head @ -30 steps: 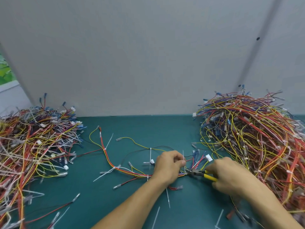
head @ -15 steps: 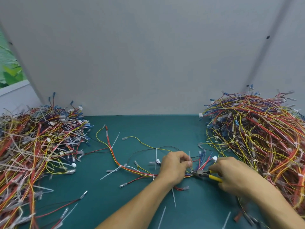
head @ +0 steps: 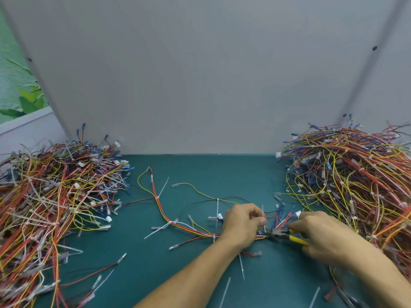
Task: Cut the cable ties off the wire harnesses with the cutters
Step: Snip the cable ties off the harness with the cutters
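Near the worktop (head: 155, 274) front edge, the harness (head: 164, 215) is pinched by the left hand (head: 241, 225), fingers curled. The cutters (head: 278, 234), nose at the harness, are gripped by the right hand (head: 322, 234). Both grips are unchanged from before.

Two bare forearms show along the lower edge: the left forearm (head: 189, 278) at about 6 o'clock, the right forearm (head: 378, 272) at about 4 o'clock. Both are uncovered from the frame edge to the wrist. The left hand (head: 241, 225) and right hand (head: 320, 234) are bare too, and so are their fingers (head: 255, 211). The right hand's outline is slightly blurred.
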Available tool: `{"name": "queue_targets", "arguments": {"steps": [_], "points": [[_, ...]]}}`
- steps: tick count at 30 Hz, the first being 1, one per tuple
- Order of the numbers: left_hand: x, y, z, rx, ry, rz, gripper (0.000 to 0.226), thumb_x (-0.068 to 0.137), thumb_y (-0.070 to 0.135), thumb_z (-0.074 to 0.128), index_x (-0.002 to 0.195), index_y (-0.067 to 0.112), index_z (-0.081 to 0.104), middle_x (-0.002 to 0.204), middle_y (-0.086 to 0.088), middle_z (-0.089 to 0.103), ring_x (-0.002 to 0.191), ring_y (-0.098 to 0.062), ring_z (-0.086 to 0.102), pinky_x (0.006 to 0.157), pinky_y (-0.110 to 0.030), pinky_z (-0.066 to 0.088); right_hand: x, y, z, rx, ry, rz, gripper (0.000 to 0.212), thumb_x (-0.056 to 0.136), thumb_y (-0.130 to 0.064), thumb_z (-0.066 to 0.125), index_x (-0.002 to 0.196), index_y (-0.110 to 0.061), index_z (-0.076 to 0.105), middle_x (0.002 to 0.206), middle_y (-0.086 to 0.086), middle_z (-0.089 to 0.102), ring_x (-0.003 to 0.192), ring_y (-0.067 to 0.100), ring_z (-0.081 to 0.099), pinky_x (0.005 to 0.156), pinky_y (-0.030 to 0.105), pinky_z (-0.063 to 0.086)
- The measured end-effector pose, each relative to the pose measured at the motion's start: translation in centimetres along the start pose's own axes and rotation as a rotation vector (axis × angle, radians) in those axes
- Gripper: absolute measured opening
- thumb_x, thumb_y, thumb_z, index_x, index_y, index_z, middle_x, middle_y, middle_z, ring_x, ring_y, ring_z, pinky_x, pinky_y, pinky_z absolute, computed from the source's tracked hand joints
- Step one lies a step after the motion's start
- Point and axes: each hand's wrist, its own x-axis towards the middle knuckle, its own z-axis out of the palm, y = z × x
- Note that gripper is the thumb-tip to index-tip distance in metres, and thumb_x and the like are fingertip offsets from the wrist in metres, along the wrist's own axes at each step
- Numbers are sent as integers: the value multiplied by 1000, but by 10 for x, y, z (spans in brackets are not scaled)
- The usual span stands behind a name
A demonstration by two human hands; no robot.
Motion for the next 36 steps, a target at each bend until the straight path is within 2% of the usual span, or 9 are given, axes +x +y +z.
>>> {"name": "queue_targets", "arguments": {"steps": [5,11,14,18,23,26,30,32,36], "points": [[0,-1,2,27,16,9,4,83,17,68,81,20,70,69,9,61,58,0,48,55,-10,35,0,3,4,-30,15,-30,16,76,-27,51,92,-26,55,86,-11,45,83,12,50,70,28,45],[0,0,1,4,11,-12,8,84,18,67,78,22,68,64,13,57,57,-2,48,56,-13,37,-1,5,7,-48,-3,-53,8,76,-29,48,84,-25,48,92,-8,54,89,15,52,73,30,44],[0,4,-7,-194,24,-66,16,84,9,66,75,22,64,68,5,60,60,-8,52,62,-20,43,-2,2,7,-24,-10,-30,6,76,-28,47,79,-24,44,89,-6,56,86,18,53,72,32,45],[-2,12,-36,-575,110,-118,17,86,-4,60,84,13,64,70,-3,61,51,-4,55,52,-15,43,-4,-1,0,127,83,-32,17,83,-35,52,86,-19,56,85,-5,58,83,16,53,76,32,44],[-12,4,-75,-711,116,-176,15,89,-9,53,81,2,58,82,-11,60,70,-18,68,66,-27,57,-10,-13,-6,309,112,-68,21,90,-50,53,99,-32,54,92,-10,51,88,9,50,84,27,40],[-21,-6,-80,-694,102,-207,18,88,-12,52,75,0,57,83,-13,62,66,-19,67,67,-31,58,-11,-23,-1,312,46,-54,25,91,-51,51,103,-29,55,94,-8,50,91,10,50,84,28,40],[-23,-14,-73,-497,135,-258,19,84,-7,47,73,7,52,68,-7,51,43,-10,41,54,-29,41,-13,-32,6,338,-25,-26,15,79,-31,52,91,-25,48,92,-8,42,86,6,45,71,22,35],[-23,-16,-69,-347,127,-248,15,82,0,49,75,12,54,62,2,47,48,-11,38,53,-26,35,-15,-33,8,338,-39,-12,16,75,-32,52,88,-26,46,91,-9,39,83,5,42,67,21,33],[-26,-14,-63,37,27,-115,14,76,17,66,87,26,64,76,14,61,72,-5,57,67,-20,45,-16,-30,10,253,55,-3,37,71,-40,54,107,-32,52,98,-14,45,95,8,48,78,22,40]]}}
